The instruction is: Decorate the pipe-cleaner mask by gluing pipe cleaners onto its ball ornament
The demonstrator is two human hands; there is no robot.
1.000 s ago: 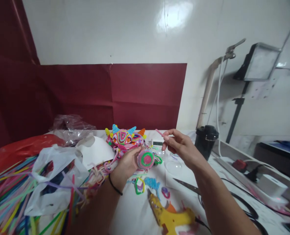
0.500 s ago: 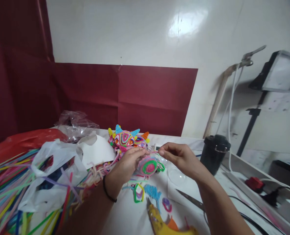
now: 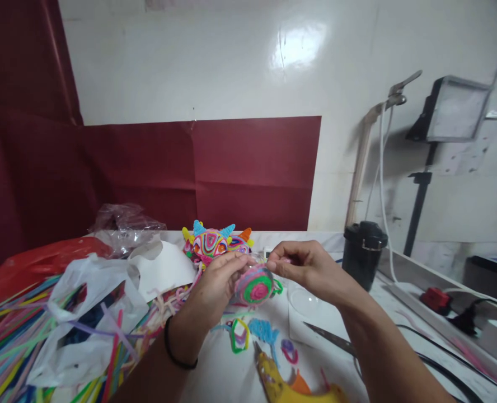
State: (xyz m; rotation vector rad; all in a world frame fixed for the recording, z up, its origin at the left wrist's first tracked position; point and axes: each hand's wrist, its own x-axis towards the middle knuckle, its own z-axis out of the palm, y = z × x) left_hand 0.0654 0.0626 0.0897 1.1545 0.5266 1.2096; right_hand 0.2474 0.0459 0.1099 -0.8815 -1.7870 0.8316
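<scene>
Fingers of the left hand are clamped on the round disc, ringed in pink and green, which is held face-on and taken here as the clock's centre. At its one o'clock edge the fingertips of the right hand are pinched together, a bit of pink strand just glimpsed among them; whether the disc itself is touched there cannot be told.

Now, from the far left: between eight and nine, coloured pipe cleaners are spread in a heap, partly covered by a white plastic bag at nine. Behind it, a red bag is sprawled, also near nine. A horned figure is spotted at ten. Lower down, a green-and-yellow loop is laid at seven, a blue fuzzy piece at six, a purple-and-pink loop at five, with a yellow glue gun partly out of view below. At four, a dark blade is partly hidden by the right forearm; a black lidded cup is stood at three.
</scene>
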